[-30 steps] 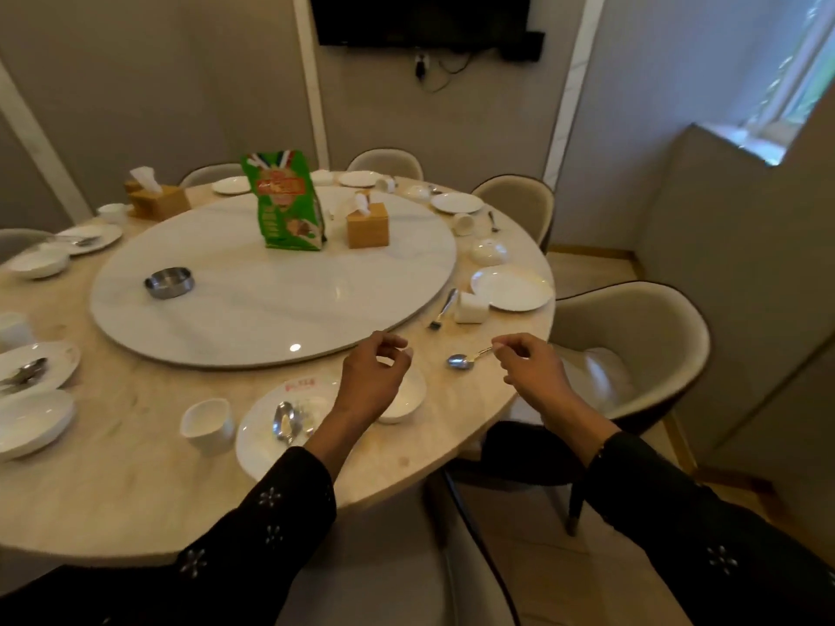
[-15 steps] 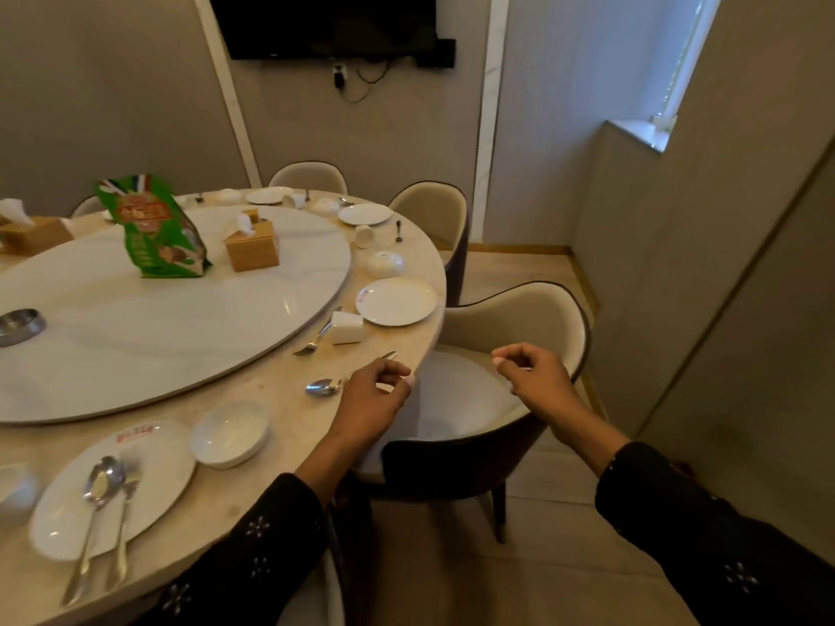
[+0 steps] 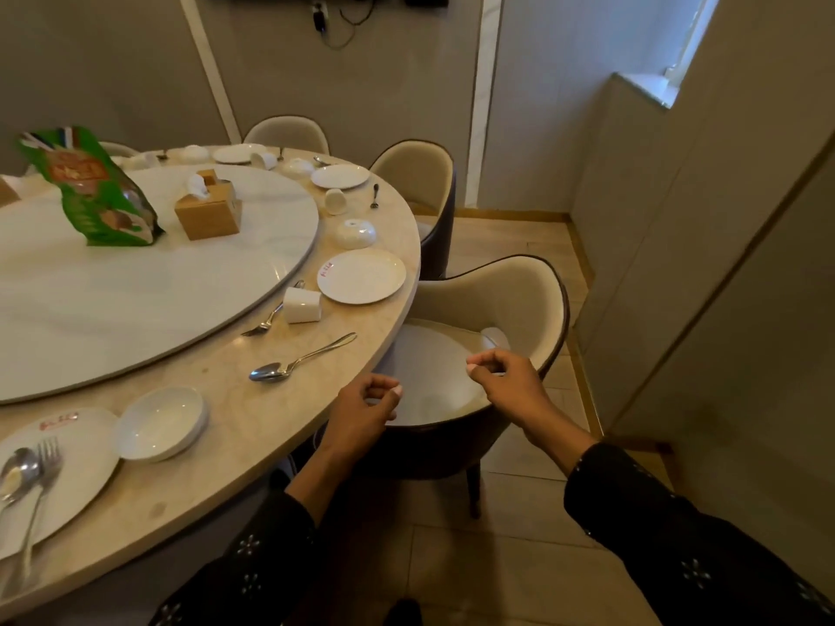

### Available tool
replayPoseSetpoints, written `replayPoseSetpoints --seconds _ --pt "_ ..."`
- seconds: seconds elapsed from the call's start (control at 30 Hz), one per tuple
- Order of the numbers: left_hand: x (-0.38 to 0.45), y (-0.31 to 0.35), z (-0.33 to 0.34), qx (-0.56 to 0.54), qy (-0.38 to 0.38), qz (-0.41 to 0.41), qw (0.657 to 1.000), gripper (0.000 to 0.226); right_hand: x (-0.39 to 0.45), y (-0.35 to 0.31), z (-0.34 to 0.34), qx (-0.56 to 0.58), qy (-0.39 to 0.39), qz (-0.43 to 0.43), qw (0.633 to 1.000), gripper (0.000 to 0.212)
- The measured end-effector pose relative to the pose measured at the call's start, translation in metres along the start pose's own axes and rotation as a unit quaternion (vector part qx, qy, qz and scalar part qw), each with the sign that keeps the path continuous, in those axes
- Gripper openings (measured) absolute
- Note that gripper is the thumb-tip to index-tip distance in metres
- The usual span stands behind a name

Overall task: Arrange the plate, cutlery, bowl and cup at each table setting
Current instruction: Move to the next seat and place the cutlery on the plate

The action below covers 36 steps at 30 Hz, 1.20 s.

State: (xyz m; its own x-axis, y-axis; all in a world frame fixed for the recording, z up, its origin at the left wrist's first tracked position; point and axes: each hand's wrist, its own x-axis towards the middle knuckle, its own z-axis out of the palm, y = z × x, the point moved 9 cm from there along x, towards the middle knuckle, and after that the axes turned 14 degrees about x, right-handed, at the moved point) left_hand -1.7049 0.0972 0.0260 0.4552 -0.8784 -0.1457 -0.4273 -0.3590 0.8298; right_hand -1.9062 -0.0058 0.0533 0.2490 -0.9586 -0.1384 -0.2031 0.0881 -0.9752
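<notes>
Both hands, left hand (image 3: 366, 411) and right hand (image 3: 506, 381), are loosely curled, nothing held. Near-left white plate (image 3: 81, 463) looks done; silver spoon (image 3: 300, 360), tipped white cup (image 3: 302, 305) and upturned white bowl (image 3: 355, 233) are left unsorted on the table (image 3: 217, 449).

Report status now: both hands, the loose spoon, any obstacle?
Left hand and right hand empty, loosely curled, off the table edge. Spoon lies alone between settings; next plate bare, cup tipped. Chair stands between.
</notes>
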Motion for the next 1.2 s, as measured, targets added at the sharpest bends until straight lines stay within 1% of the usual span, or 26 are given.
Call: replayPoseSetpoints --seconds 0.13,0.3,0.4,0.57,0.67,0.83,1.0,1.13,1.2 --pt "0.021 -0.025 -0.003 -0.021 0.029 -0.05 0.998 0.012 0.037 0.006 0.036 -0.015 -0.06 0.006 0.998 0.013" --pt "0.069 -0.049 -0.024 -0.037 0.079 -0.102 0.991 0.009 0.101 -0.004 0.093 -0.048 -0.143 0.013 0.988 0.008" --pt "0.095 -0.059 -0.038 -0.047 0.12 -0.135 0.982 0.005 0.135 -0.016 0.129 -0.072 -0.195 0.007 0.978 0.012" --pt "0.123 -0.066 -0.062 -0.052 0.177 -0.169 0.968 0.009 0.179 -0.034 0.188 -0.086 -0.243 -0.01 0.966 0.018" --pt "0.13 -0.074 -0.071 -0.053 0.199 -0.199 0.958 0.007 0.196 -0.038 0.219 -0.096 -0.27 -0.02 0.958 0.019" --pt "0.126 -0.09 -0.078 -0.075 0.25 -0.258 0.93 0.009 0.21 -0.044 0.26 -0.113 -0.335 -0.047 0.934 0.02" --pt "0.114 -0.1 -0.078 -0.095 0.32 -0.314 0.889 0.009 0.22 -0.051 0.285 -0.126 -0.415 -0.07 0.899 0.022" --pt "0.105 -0.104 -0.072 -0.088 0.369 -0.359 0.853 0.005 0.228 -0.061 0.294 -0.114 -0.457 -0.081 0.879 0.021" --pt "0.101 -0.103 -0.067 -0.082 0.391 -0.384 0.832 0.003 0.229 -0.065 0.298 -0.111 -0.485 -0.095 0.862 0.021"
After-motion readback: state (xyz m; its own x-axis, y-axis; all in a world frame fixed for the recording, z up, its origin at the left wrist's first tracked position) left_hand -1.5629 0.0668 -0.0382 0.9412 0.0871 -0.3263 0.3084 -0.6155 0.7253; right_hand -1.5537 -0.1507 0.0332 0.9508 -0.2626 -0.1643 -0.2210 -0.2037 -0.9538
